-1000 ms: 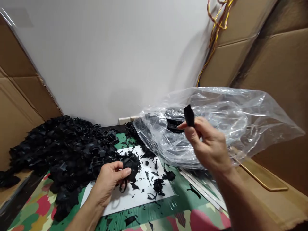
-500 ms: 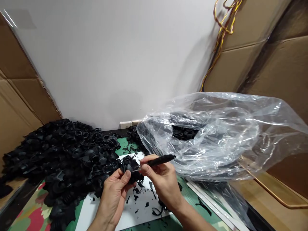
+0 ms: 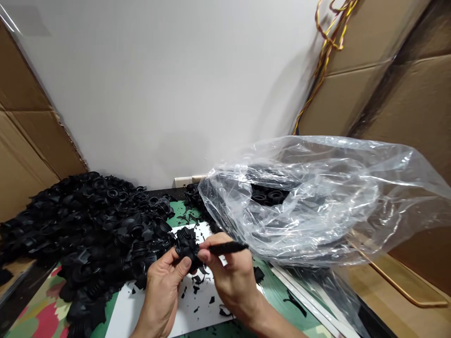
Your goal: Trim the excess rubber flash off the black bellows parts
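Note:
My left hand pinches a black ribbed rubber part between thumb and fingers, over a white sheet. My right hand is closed around a craft knife with a dark, pen-like handle, its front end against the right side of the part. The blade is hidden here behind the fingers and the part. Close by on the left lies a large heap of similar black rubber parts. Black trimmings are scattered on the sheet below my hands.
A clear plastic bag holding black ringed parts spreads across the right side. White strips lie on the green table surface. Cardboard walls stand at both sides, with twisted yellow wires hanging at the right.
My right hand with the knife has shifted slightly left and down, closer to the rubber part. The metal tip that showed before is now hidden, and the part has turned a little.

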{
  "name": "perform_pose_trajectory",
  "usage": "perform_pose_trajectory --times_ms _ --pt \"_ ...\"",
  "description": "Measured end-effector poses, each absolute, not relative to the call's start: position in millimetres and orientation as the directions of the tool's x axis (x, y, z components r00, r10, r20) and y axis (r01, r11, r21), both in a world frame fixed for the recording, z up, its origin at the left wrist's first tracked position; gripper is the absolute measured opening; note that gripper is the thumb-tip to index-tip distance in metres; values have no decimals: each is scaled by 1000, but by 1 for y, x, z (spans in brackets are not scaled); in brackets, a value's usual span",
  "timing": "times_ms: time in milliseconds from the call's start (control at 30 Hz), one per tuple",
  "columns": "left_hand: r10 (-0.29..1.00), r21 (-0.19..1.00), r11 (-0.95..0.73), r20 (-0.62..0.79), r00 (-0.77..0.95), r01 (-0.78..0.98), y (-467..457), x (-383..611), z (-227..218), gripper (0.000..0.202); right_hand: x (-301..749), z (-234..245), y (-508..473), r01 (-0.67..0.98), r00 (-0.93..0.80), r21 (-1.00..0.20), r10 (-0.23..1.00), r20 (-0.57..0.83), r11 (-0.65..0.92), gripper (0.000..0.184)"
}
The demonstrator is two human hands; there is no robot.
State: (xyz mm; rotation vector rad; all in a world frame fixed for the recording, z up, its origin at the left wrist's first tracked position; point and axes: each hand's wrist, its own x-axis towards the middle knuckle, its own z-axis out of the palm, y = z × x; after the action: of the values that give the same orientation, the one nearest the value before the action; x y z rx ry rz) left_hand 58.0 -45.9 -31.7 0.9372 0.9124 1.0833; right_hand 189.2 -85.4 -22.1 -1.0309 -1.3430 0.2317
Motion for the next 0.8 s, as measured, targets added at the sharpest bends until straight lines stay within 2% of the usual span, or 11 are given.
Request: perform_pose_trajectory --times_ms 100,167,200,267,367,467,533,700,800 --pt "969 947 166 -105 223 -275 -48 57 -30 26 195 -25 -79 616 134 -498 542 830 610 14" --pt "958 937 215 -148 245 -275 -50 56 -28 28 205 -29 -71 709 156 -441 486 860 551 16" --pt "951 928 246 -177 252 -280 -51 55 -27 29 211 -31 -67 719 203 -478 505 839 505 16" --pt "943 908 293 -221 251 -299 -51 55 -27 29 220 -35 -61 630 335 -642 593 732 437 15" --pt "949 894 291 -224 223 -340 -50 55 -28 32 225 -35 -60 302 431 -874 763 481 380 21" --pt "959 883 275 -222 178 -380 -47 57 -28 33 219 -31 -66 71 397 -931 847 355 357 25" --pt "963 875 267 -228 143 -403 -47 60 -26 34 210 -29 -72 67 376 -945 869 321 320 23" --pt "967 883 250 -206 151 -397 -48 62 -26 40 182 -35 -74 302 296 -907 876 381 292 13" --pt "961 953 217 -171 216 -210 -48 58 -30 38 183 -40 -68 347 345 -894 848 403 283 16"
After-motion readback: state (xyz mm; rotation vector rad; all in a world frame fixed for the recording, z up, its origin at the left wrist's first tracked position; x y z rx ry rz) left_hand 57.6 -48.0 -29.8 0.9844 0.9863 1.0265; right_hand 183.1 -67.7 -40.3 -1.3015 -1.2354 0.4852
